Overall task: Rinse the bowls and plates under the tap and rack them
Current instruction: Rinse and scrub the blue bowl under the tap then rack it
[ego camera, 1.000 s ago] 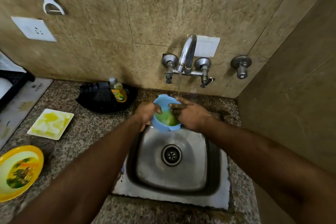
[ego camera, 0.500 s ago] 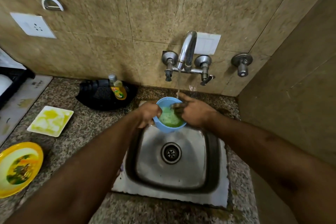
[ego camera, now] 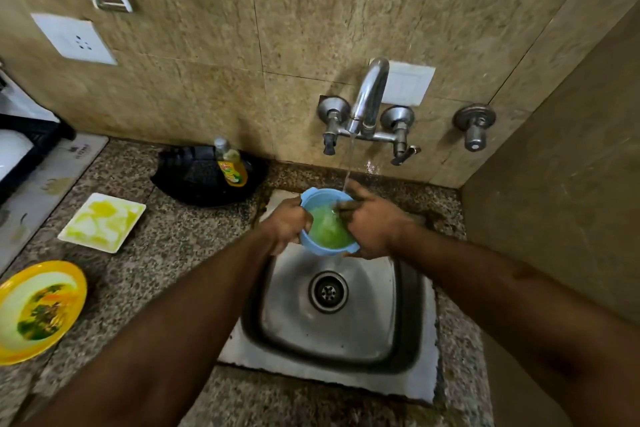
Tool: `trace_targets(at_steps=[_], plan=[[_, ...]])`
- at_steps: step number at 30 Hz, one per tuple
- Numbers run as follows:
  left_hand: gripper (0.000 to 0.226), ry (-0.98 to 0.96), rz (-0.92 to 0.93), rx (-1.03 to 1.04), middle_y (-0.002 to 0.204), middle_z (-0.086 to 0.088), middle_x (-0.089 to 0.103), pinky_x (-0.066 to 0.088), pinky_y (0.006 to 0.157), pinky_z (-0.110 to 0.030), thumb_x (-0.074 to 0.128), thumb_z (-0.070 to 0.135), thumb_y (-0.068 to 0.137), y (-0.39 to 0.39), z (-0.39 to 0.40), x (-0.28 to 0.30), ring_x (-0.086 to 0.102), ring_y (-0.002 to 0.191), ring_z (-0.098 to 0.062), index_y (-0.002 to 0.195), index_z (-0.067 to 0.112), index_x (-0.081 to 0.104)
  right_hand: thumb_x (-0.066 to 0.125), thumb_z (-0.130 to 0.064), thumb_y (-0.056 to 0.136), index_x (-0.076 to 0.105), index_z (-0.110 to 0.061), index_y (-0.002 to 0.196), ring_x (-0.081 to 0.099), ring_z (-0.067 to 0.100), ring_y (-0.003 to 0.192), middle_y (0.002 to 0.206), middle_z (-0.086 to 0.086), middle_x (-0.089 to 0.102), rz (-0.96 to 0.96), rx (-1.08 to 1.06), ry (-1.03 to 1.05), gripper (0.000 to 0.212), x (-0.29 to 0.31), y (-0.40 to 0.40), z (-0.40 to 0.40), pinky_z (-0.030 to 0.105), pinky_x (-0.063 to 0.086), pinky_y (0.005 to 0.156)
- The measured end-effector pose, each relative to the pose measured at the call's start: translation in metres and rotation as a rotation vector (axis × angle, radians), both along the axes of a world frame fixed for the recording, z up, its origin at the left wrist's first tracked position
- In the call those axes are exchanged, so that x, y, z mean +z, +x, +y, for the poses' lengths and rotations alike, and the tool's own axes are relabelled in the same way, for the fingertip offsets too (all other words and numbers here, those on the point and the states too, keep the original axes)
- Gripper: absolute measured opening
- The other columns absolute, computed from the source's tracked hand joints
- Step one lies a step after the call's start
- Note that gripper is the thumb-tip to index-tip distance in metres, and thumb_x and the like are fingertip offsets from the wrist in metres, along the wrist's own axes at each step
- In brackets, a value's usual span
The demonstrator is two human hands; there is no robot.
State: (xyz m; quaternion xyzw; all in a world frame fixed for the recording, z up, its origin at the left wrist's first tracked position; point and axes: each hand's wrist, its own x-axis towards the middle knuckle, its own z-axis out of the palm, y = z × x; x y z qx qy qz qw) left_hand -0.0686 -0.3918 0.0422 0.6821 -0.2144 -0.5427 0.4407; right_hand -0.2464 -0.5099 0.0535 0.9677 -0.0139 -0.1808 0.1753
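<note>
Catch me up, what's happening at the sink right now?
A person is rinsing a blue bowl over the sink under the running tap. The left hand grips the bowl's rim while the right hand reaches inside it, where greenish water has pooled. A soiled white square plate and a yellow bowl with food residue wait on the counter to the left, unwashed.

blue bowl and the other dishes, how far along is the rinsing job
Done: nothing visibly racked yet. In hand: the left hand grips the blue bowl over the sink, under the running tap, while the right hand rubs its green, sudsy inside. Left: the square plate with yellow residue and the yellow bowl with food scraps wait on the counter.
</note>
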Motion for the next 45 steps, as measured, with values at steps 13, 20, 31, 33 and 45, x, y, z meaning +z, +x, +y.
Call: trace_targets(at_steps=[13,20,31,33,45], plan=[[0.075,-0.180,-0.163,0.290,0.115,0.001,0.074,0.062,0.085,-0.055,0.058,0.010,0.060,-0.038,0.006,-0.033,0.072,0.104,-0.023,0.130,0.037,0.060,0.054,-0.034,0.093,0.077,-0.017,0.097,0.070,0.028,0.097,0.084,0.005,0.076,-0.150,-0.134,0.069,0.029,-0.010,0.001,0.015,0.045,0.014,0.126],[0.041,0.142,0.111,-0.119,0.105,-0.022,0.071,0.063,0.068,-0.052,0.043,-0.011,0.084,0.002,0.002,0.021,0.071,0.088,-0.040,0.113,0.010,0.063,0.057,-0.030,0.093,0.068,-0.014,0.130,0.032,0.020,0.151,0.143,0.005,0.061,-0.072,0.039,-0.063,0.041,0.013,-0.003,-0.016,0.059,0.005,0.125],[0.051,-0.153,-0.221,0.224,0.098,-0.006,0.077,0.062,0.084,-0.048,0.054,0.013,0.061,-0.030,0.001,-0.025,0.073,0.095,-0.029,0.107,0.019,0.073,0.053,-0.041,0.092,0.077,-0.018,0.095,0.070,0.026,0.097,0.082,0.000,0.075,-0.087,-0.126,0.039,0.034,-0.011,-0.008,0.021,0.051,0.012,0.126],[0.045,-0.053,-0.150,0.073,0.091,-0.008,0.075,0.060,0.072,-0.042,0.055,0.005,0.063,-0.019,0.001,-0.012,0.071,0.088,-0.032,0.102,0.017,0.073,0.055,-0.046,0.090,0.076,-0.020,0.107,0.062,0.024,0.121,0.099,0.001,0.076,-0.018,-0.081,0.037,0.038,-0.003,-0.015,0.010,0.055,-0.001,0.126],[0.063,-0.134,-0.137,0.341,0.109,-0.012,0.076,0.061,0.086,-0.052,0.056,0.011,0.059,-0.037,0.004,-0.047,0.072,0.099,-0.033,0.120,0.019,0.070,0.054,-0.027,0.092,0.076,-0.018,0.097,0.068,0.027,0.100,0.087,0.003,0.075,-0.085,-0.205,0.063,0.024,0.000,-0.003,0.032,0.047,0.005,0.127]])
